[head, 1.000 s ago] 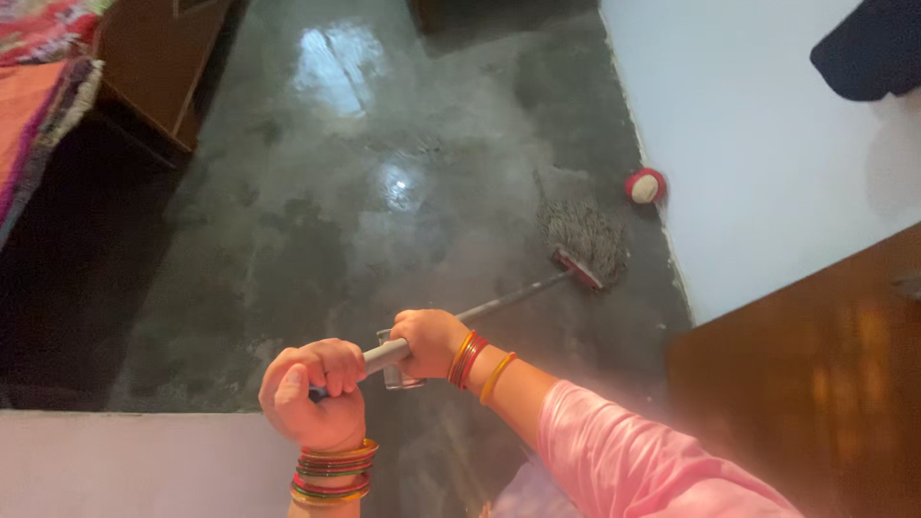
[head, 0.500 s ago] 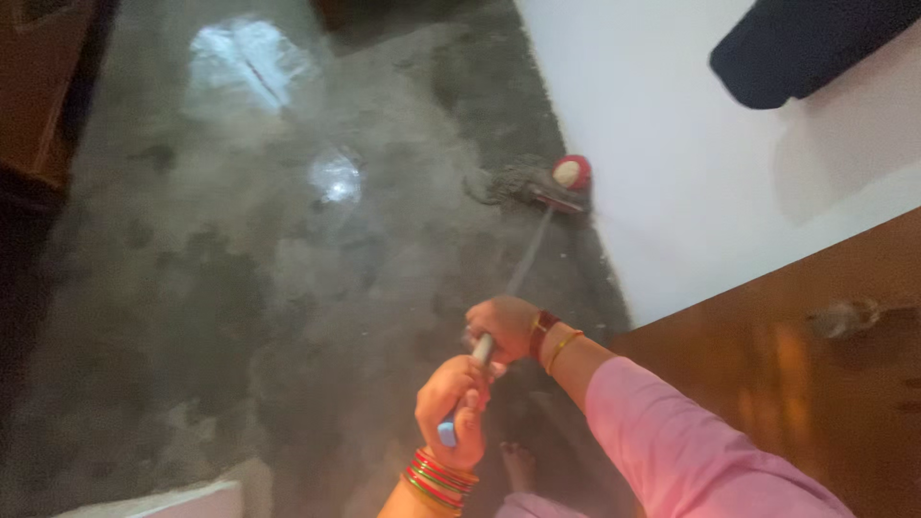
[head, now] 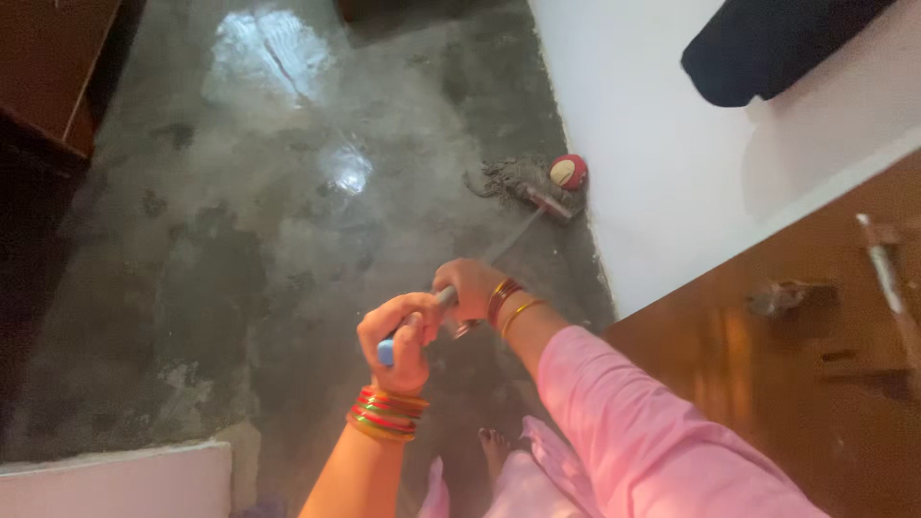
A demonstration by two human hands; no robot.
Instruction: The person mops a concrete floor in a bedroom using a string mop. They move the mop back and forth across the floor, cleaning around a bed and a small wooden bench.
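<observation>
Against the white wall (head: 672,144), your mop head (head: 518,182) lies touching the red-and-white ball (head: 568,172).

From that ball, the mop handle (head: 508,242) runs back and leftward toward you, its long axis slanting away from the wall over the wet grey floor (head: 269,221). Your right hand (head: 470,288) is closed around the shaft and sits nearer the ball; your left hand (head: 403,336) is wrapped tight on the blue-capped end, farthest from it. A brown wooden door (head: 815,364) stands to the ball's near right.
</observation>
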